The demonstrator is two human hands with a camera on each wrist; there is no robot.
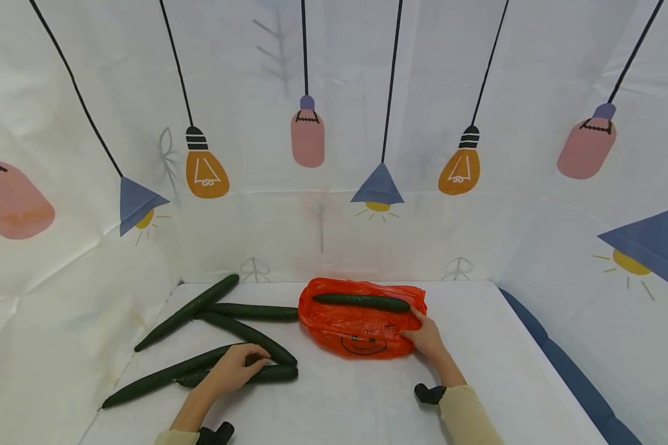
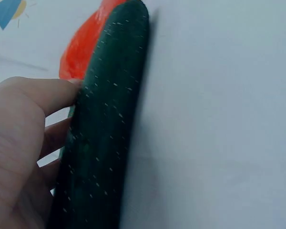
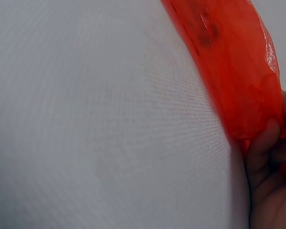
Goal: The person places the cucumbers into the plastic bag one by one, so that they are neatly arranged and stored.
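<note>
A red plastic bag (image 1: pixel 345 330) with a printed smiling face lies on the white table. A dark green cucumber lies lengthwise along the bag's upper part. At the bag's right side, my right hand (image 1: pixel 430 339) pinches the edge of the plastic, with its index finger close to that cucumber's end; the right wrist view shows thumb and fingers on the red film. To the left, my left hand (image 1: pixel 234 369) is over a group of cucumbers, fingers loosely bent. In the left wrist view, the nearest cucumber (image 2: pixel 102 124) hides its fingertips.
Several cucumbers lie spread on the table's left, some overlapping. One cucumber (image 1: pixel 256 312) points toward the bag and reaches its left edge. Another cucumber (image 1: pixel 192 312) lies diagonally behind. White sheets (image 1: pixel 334 235) printed with lamps stand at the back and both sides.
</note>
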